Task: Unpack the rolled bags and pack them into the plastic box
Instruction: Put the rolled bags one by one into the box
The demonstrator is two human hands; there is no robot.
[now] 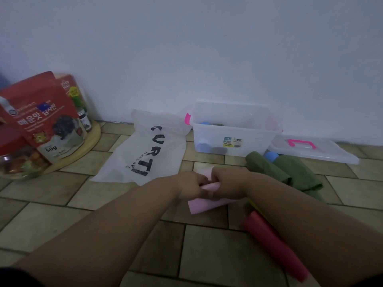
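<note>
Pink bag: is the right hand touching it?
Touching. Head view: the right hand grips the pink bag at its rolled part; the left hand grips it too.

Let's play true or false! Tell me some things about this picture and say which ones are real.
1. Both hands hold the pink bag. True: the left hand and the right hand grip it together.
2. The lid is on the plastic box. False: it lies on the floor, to the right of the box.
3. The red roll is in the box. False: it lies on the floor by the right forearm.
4. The white bag with black letters lies left of the box. True.
</note>
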